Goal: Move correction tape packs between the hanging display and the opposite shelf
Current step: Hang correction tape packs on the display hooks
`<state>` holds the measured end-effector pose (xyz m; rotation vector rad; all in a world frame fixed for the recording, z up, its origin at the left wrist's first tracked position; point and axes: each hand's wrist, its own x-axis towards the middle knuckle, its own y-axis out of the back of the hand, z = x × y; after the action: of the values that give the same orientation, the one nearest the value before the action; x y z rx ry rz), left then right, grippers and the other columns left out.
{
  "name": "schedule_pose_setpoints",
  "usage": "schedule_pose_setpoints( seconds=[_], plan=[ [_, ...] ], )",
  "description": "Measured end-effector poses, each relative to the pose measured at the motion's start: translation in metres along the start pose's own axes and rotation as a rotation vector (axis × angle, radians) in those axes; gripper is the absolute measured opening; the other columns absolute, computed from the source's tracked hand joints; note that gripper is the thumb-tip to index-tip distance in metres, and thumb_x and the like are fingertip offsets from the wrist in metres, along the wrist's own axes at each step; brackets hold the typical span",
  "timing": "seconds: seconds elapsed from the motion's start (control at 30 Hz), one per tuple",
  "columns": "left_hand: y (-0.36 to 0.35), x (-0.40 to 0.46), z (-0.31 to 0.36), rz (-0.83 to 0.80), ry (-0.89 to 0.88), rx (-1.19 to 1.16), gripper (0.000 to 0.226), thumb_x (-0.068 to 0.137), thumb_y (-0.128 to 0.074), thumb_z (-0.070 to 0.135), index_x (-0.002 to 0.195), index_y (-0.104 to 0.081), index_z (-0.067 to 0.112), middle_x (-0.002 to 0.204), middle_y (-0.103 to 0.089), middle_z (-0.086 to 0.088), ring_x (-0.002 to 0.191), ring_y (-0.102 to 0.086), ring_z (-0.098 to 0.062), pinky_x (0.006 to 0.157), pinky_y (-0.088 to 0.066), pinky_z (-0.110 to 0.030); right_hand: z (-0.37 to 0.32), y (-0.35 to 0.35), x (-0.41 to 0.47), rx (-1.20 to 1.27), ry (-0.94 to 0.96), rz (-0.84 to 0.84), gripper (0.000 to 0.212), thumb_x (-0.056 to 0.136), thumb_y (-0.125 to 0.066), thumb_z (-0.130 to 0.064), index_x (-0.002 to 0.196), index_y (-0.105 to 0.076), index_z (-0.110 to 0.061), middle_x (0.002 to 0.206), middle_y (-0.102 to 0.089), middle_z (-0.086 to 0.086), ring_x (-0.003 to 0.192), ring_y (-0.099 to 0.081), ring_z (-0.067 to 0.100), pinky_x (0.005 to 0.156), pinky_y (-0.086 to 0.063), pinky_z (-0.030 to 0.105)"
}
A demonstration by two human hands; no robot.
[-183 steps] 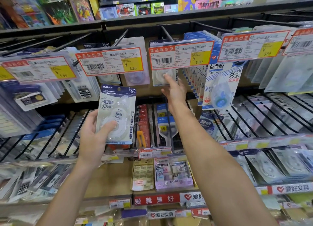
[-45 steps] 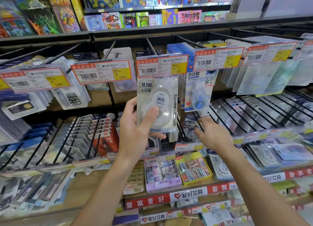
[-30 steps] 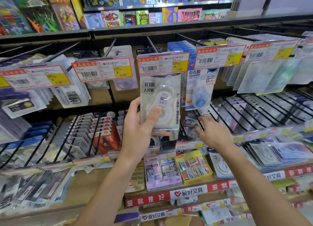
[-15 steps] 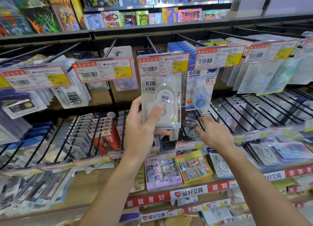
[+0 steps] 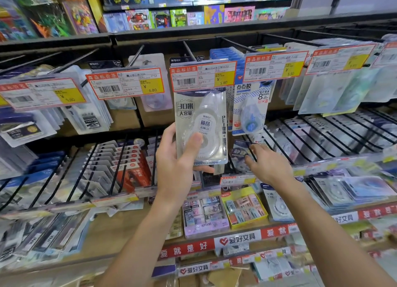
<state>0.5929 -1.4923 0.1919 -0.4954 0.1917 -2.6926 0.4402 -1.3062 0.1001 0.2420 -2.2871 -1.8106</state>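
A stationery shop. Rows of black peg hooks (image 5: 277,142) carry blister-packed goods behind red-and-yellow price tags (image 5: 125,83) with barcodes. Red shelf-edge strips (image 5: 187,248) bear printed Chinese branding, above boxed erasers (image 5: 245,207).

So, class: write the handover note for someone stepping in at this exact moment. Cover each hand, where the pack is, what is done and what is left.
Left hand grips the correction tape pack, thumb on its front, raised just under the 5.80 price tag of the middle peg.
Right hand is open, holding nothing, fingers reaching toward packs on the lower pegs.
Done: one pack in hand at the display.
Left: whether its hole is on the peg cannot be told; hang it, then release.
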Motion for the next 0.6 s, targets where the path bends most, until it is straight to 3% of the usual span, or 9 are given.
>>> schedule_pose_setpoints(
  seconds=[0.6],
  plan=[
    [-0.008,0.008,0.024,0.063,-0.038,0.054,0.023,0.098,-0.062,0.016,0.12,-0.056,0.011,0.099,-0.073,-0.006,0.08,-0.075,-0.024,0.045,-0.057,-0.032,0.002,-0.003,0.002,0.007,-0.001,0.006,0.056,0.104,-0.041,-0.044,0.15,-0.039,-0.014,0.151,-0.048,0.009,0.127,-0.055,0.03,0.094,-0.046,0.039]
  ],
)
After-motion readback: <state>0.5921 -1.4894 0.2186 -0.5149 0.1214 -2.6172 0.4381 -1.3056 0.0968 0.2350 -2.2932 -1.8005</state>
